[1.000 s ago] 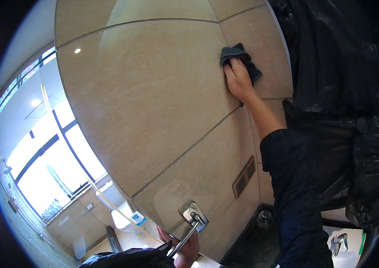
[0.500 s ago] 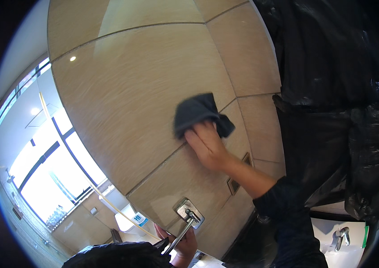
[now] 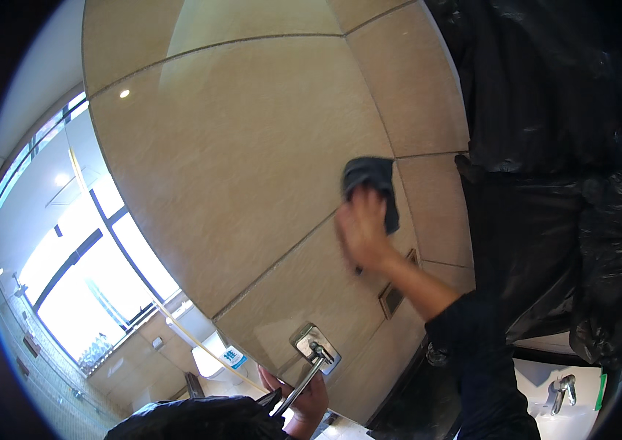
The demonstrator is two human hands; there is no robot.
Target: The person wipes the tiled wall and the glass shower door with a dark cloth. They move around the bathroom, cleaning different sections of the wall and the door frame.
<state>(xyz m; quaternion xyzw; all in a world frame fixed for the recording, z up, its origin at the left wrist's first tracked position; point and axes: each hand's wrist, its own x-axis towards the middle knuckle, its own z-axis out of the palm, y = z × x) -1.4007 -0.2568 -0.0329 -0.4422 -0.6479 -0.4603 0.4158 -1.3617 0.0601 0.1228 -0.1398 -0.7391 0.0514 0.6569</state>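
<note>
My right hand [image 3: 364, 229] presses a dark grey cloth [image 3: 372, 174] against the beige tiled wall [image 3: 252, 154], close to the inner corner. Its fingers are smeared by motion but lie over the cloth's lower part. Low in the middle, my left hand [image 3: 312, 402] is partly behind the slanting chrome bar [image 3: 302, 385] of a wall fixture. Most of its fingers are hidden, so its grip cannot be made out. The bar comes off a square chrome plate [image 3: 316, 345] on the wall.
Black plastic sheeting [image 3: 531, 242] hangs along the right. Below it stands a white washbasin [image 3: 531, 374] with a chrome tap [image 3: 563, 392]. A small framed wall plate [image 3: 393, 297] sits beneath my right forearm. At the left are a bright window [image 3: 98, 293] and a white toilet [image 3: 212, 356].
My right hand has slid the cloth to the right along the wall, toward the corner. The left hand stays by the chrome bar; the whole view has shifted slightly.
</note>
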